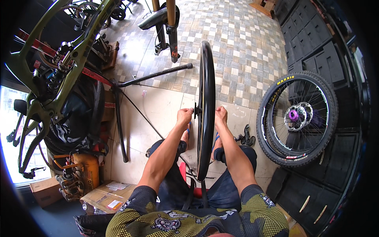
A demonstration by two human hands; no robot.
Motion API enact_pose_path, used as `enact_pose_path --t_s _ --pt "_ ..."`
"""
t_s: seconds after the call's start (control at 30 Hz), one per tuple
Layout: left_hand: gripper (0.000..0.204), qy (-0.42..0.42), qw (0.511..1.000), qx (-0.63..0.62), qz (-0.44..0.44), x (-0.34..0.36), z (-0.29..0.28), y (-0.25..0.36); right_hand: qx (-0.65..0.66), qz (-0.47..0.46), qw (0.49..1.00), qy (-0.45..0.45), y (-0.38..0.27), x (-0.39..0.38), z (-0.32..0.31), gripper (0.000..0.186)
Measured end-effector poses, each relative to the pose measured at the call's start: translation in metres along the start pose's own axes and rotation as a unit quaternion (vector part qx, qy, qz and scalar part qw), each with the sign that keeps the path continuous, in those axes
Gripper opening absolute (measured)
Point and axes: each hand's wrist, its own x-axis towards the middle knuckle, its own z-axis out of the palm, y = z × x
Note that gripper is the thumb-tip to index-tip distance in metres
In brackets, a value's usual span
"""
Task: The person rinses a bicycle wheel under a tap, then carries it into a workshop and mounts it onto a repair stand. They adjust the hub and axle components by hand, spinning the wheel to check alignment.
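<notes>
A bicycle wheel (207, 106) with a smooth black tyre stands upright between my arms, seen almost edge-on. At its hub, the closed fingers of my left hand (184, 117) pinch the axle end beside a dark disc (196, 111). On the opposite side my right hand (221, 115) is closed at hub height, close against the wheel; the tyre partly hides its grip. Both forearms reach forward over my knees.
Two wheels with knobby tyres (331, 118) lean together at right, near black drawers (308, 33). At left a green bicycle frame (79, 51) hangs above black stand legs (120, 130). A fork (172, 35) hangs ahead. Cardboard boxes (100, 195) and an orange tank (87, 170) sit lower left.
</notes>
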Motion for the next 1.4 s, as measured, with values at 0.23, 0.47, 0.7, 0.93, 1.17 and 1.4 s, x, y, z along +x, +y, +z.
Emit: enact_pose_path --t_s 0.23,0.47,0.7,0.93,1.17,1.4 --pt "0.029 -0.003 1.0 0.017 0.004 0.006 0.003 -0.008 -0.002 0.005 1.0 0.013 0.014 0.006 0.003 0.022" --pt "0.028 0.004 1.0 0.013 0.002 -0.003 0.004 -0.001 0.007 0.013 1.0 0.008 0.018 0.008 0.002 0.022" --pt "0.027 -0.001 1.0 0.025 -0.006 -0.004 0.005 0.002 0.001 0.009 1.0 0.013 0.017 0.007 0.0 0.021" --pt "0.025 0.012 0.999 0.035 -0.003 -0.003 0.005 -0.002 -0.028 0.02 0.999 0.019 0.008 0.001 0.002 0.02" --pt "0.023 0.007 0.999 0.032 -0.005 0.001 0.008 -0.004 0.001 0.008 1.0 0.013 0.02 0.01 0.002 0.021" --pt "0.026 0.007 1.0 0.025 -0.013 0.001 0.008 -0.009 -0.014 0.045 0.999 0.006 0.025 0.01 0.003 0.02"
